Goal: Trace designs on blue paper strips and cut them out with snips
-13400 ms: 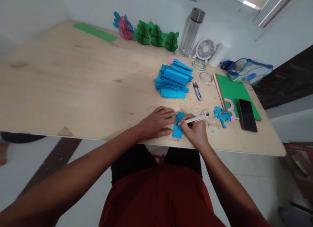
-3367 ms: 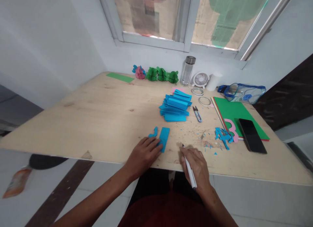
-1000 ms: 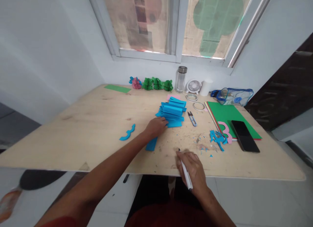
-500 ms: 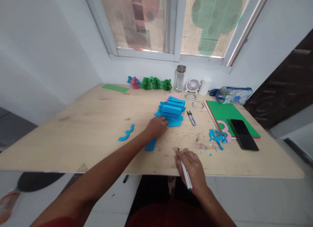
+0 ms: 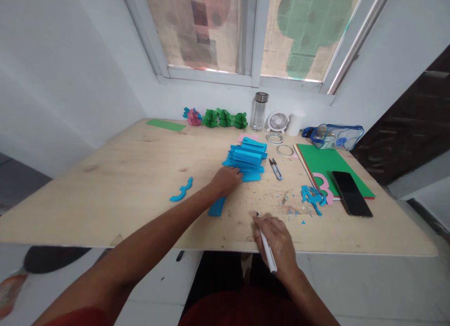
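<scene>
My left hand (image 5: 228, 179) is at the near left edge of a pile of folded blue paper (image 5: 248, 156), its fingers closed on the paper there. Just below that wrist a separate blue paper strip (image 5: 216, 207) lies partly under the forearm. My right hand (image 5: 276, 241) rests by the table's front edge, wrapped round a white marker pen (image 5: 267, 251) whose black tip points away from me. Left of my forearm lies a wavy blue paper cutout (image 5: 182, 189). Small thread snips (image 5: 275, 169) lie right of the pile.
Blue paper scraps (image 5: 312, 198), a pink cutout (image 5: 324, 188) and a phone (image 5: 351, 194) sit right, by green paper sheets (image 5: 326, 159). Behind are tape rolls (image 5: 284, 151), a small fan (image 5: 278, 122), a glass bottle (image 5: 259, 113), a clear pouch (image 5: 339, 136) and green paper decorations (image 5: 225, 119).
Hardly anything differs. My left hand stays at the blue pile and my right hand keeps the marker pen in place; the view has shifted very slightly.
</scene>
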Demonstrator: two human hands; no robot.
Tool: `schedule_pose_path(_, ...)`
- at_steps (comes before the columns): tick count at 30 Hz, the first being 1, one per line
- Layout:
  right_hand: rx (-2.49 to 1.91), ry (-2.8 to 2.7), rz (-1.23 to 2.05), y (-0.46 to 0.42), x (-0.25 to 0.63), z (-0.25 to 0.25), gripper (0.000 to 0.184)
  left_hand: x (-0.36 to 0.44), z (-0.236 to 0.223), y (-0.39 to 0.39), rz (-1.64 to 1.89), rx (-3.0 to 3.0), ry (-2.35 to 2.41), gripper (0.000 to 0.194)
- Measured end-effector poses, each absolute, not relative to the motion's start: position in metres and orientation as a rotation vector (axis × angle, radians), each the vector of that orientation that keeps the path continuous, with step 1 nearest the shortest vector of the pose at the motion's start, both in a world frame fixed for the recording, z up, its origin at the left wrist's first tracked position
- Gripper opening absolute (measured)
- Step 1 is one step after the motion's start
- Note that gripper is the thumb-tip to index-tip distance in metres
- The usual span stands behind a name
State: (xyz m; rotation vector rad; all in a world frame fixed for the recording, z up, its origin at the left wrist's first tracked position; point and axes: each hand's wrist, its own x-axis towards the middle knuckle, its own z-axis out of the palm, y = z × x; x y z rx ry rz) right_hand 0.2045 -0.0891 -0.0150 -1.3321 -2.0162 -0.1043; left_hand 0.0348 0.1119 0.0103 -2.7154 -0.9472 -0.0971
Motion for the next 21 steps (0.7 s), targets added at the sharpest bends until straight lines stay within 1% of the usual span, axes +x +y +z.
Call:
schedule_pose_path(10, -1.328, -2.029, -0.092, -0.089, 0.206, -0.016, 0.035, 0.043, 0.011, 0.107, -0.170, -2.700, -0.919, 0.021)
schedule_pose_path(21, -1.366, -2.020, -0.098, -0.090, 0.205, -0.016, 0.028, 0.034, 0.019, 0.122, -0.348, -2.551, -1.096, 0.025)
